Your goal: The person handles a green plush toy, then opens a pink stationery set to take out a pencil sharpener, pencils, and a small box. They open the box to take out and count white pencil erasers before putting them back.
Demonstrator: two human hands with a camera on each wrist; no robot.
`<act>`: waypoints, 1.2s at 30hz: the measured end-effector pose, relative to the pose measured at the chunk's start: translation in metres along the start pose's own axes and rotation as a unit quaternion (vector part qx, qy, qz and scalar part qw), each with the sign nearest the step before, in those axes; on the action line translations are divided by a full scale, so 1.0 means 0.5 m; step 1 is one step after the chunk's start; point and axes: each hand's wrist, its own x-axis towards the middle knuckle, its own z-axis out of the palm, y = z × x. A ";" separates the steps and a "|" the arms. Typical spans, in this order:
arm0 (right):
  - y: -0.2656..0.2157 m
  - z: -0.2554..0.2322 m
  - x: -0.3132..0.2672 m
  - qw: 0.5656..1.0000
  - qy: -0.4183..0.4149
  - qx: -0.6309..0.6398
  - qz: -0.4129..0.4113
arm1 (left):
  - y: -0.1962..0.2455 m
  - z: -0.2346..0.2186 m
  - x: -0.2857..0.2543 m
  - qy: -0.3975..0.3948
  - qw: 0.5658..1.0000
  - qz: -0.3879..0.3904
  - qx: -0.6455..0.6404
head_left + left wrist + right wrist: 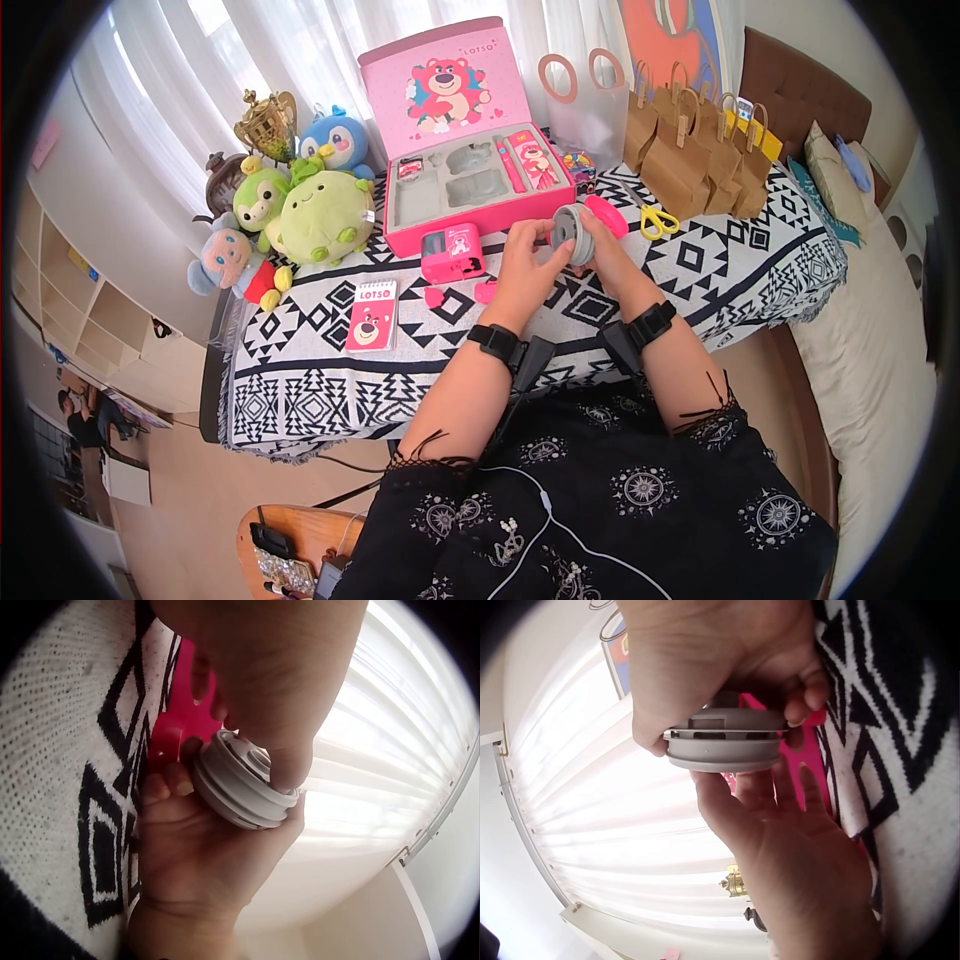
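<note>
Disc, grey and ribbed, is gripped by both hands, left and right, fingers curled round its rim, held above the cloth

The round ridged plastic disc in both grips is pale grey, and the flat plastic piece just behind it is hot pink. Under the grips, the woven cloth covering the surface is white with black diamonds, zigzags and little trees. Beyond the grips, the open cardboard gift box is pink with a red bear on its lid; right of them lie yellow-handled scissors and plain brown paper bags.
</note>
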 end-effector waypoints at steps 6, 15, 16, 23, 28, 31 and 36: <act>-0.003 -0.004 -0.002 0.999 -0.030 0.007 0.032 | 0.011 -0.002 0.000 0.006 1.000 -0.014 -0.015; -0.022 0.008 -0.013 0.997 -0.041 0.021 0.060 | 0.009 0.000 0.001 0.010 1.000 -0.006 -0.016; -0.023 0.007 -0.012 0.997 -0.046 0.026 0.064 | 0.009 -0.001 0.001 0.009 1.000 -0.006 -0.017; -0.023 -0.021 0.000 0.979 -0.125 0.107 0.118 | 0.014 -0.002 0.001 0.006 0.999 0.036 -0.001; -0.033 -0.034 0.003 0.956 -0.206 0.130 0.162 | 0.023 -0.006 0.001 -0.004 0.998 0.063 0.020; -0.039 -0.030 -0.004 0.950 -0.200 0.157 0.179 | 0.032 -0.009 0.002 -0.006 0.995 0.094 0.027; -0.037 -0.016 -0.008 0.951 -0.174 0.188 0.171 | 0.040 -0.011 -0.001 -0.023 0.997 0.078 0.012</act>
